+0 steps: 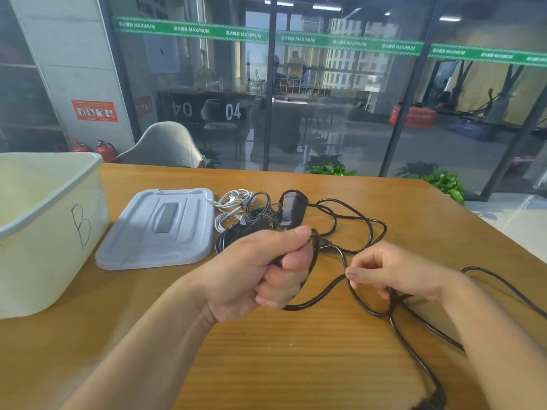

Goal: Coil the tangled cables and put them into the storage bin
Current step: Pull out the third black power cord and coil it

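Gripping: left hand [260, 276], fingers curled round black cable [367, 309] loops
Pinching: right hand [393, 273] fingers on same cable, above tabletop [281, 356]
Pile: tangled cables [251, 214] beside lid [159, 229]
Storage bin [44, 229]: far left, open

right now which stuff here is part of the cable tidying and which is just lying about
Part of the job:
- black cable, gripped in the left hand, pinched by the right hand
- tangled pile of cables
- storage bin marked B
- bin lid, off, flat on the table

Just lying about:
- chair
- fire extinguishers
- plants
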### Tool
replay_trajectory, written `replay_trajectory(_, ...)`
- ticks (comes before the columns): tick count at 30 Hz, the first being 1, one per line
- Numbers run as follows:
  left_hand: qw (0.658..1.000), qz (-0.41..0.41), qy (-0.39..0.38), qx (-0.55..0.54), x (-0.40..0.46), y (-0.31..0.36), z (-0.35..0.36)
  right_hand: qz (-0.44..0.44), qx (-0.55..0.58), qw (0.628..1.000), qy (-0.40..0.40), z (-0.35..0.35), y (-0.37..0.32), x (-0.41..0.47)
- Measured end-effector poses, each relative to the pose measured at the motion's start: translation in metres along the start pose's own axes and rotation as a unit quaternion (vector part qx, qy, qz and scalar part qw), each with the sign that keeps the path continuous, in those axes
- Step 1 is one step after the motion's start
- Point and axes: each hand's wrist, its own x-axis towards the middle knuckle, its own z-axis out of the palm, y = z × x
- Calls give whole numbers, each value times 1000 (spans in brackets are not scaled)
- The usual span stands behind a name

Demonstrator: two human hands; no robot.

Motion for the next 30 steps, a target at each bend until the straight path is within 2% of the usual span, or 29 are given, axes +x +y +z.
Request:
replay_trajectory(3, 998, -41, -6, 37, 6, -9, 7, 19, -114, 982, 150, 8, -13, 4)
replay_trajectory(6, 993, -75, 23, 84, 15, -21, 12, 7, -231, 907, 352, 20, -28, 6)
replay_trajectory(8, 989, -86, 38, 114, 20, -27, 12, -34, -240, 877, 415, 29, -36, 3)
replay_trajectory(9, 987, -91, 42, 128, 21, -31, 12, -57, -217, 876, 427, 33, -38, 3)
replay_trajectory(12, 977, -102, 74, 170, 26, -42, 14, -124, -110, 897, 410, 45, -41, 6)
replay_trajectory(14, 973, -96, 107, 182, 30, -49, 15, -132, -41, 917, 374, 48, -43, 8)
replay_trajectory(17, 973, -74, 163, 146, 34, -52, 10, -130, 89, 941, 301, 47, -45, 6)
replay_trajectory(22, 971, -26, 218, 93, 34, -52, -3, -147, 30, 956, 252, 54, -51, 1)
replay_trajectory(27, 979, -15, 198, 42, 34, -50, -5, -192, -39, 946, 259, 63, -55, -1)
replay_trajectory(30, 974, 15, 216, 62, 35, -50, -3, -216, -68, 940, 256, 68, -60, -3)
